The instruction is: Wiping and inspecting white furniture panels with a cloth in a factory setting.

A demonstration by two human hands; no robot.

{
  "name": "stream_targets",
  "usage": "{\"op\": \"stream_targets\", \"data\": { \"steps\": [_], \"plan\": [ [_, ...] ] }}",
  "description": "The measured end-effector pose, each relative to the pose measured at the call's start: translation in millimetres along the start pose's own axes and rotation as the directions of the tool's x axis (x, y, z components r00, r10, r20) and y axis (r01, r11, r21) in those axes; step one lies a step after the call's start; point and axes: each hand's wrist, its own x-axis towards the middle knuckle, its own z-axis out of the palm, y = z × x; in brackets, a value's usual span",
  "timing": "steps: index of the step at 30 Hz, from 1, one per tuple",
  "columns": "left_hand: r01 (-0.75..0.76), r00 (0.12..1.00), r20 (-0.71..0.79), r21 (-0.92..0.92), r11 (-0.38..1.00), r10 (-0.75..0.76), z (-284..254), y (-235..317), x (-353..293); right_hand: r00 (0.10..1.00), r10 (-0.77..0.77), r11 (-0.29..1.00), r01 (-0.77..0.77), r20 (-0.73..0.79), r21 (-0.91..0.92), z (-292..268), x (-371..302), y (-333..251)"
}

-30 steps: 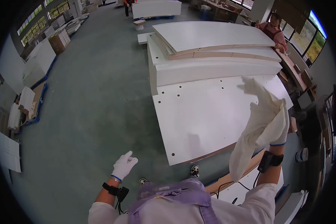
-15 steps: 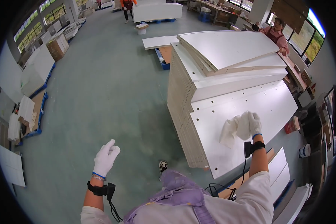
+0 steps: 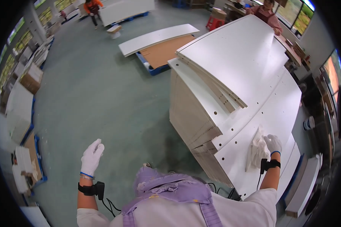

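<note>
My right hand (image 3: pixel 274 143), in a white knit glove, is closed on a crumpled white cloth (image 3: pixel 257 149). The cloth lies against the white top panel (image 3: pixel 235 156), which has small round holes along its edge. That panel tops a tall stack of similar boards, and loose white panels (image 3: pixel 231 53) lie unevenly across the far part. Off to the left of the stack, my gloved left hand (image 3: pixel 91 156) hovers over the floor. It holds nothing, and its fingers are extended and slightly bent.
Beyond the stack, a curved white panel (image 3: pixel 159 38) rests on a cardboard-topped blue pallet (image 3: pixel 157 70). One person (image 3: pixel 267 17) stands at the stack's far right, another in orange (image 3: pixel 93 9) at the far left. Boards on pallets line the left. A bucket (image 3: pixel 308 123) stands at right.
My view has shifted, so the stack appears turned and more of the pallet behind it shows. My right hand and the cloth appear farther right and lower. My left hand stays raised, its fingers closer together.
</note>
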Motion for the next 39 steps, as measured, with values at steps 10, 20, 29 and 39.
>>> {"op": "stream_targets", "data": {
  "steps": [10,20,29,39],
  "plan": [
    [-0.189,0.905,0.424,0.328,0.926,0.035,73,119,229,0.969,0.197,0.885,-0.111,-0.147,0.453,128,-34,-3],
    [-0.622,0.181,0.779,-0.382,0.683,0.601,151,234,242,0.968,0.092,-0.182,-0.214,0.233,0.96,-14,-215,-163],
    [-0.308,-0.368,0.238,-0.943,0.124,0.899,176,243,303,0.974,0.04,-0.072,-0.222,0.225,0.972,-81,-144,-549],
    [-0.348,0.467,0.263,-0.823,0.449,0.844,197,240,521,0.896,0.234,0.796,0.046,-0.377,0.603,-153,8,-638]
  ]
}}
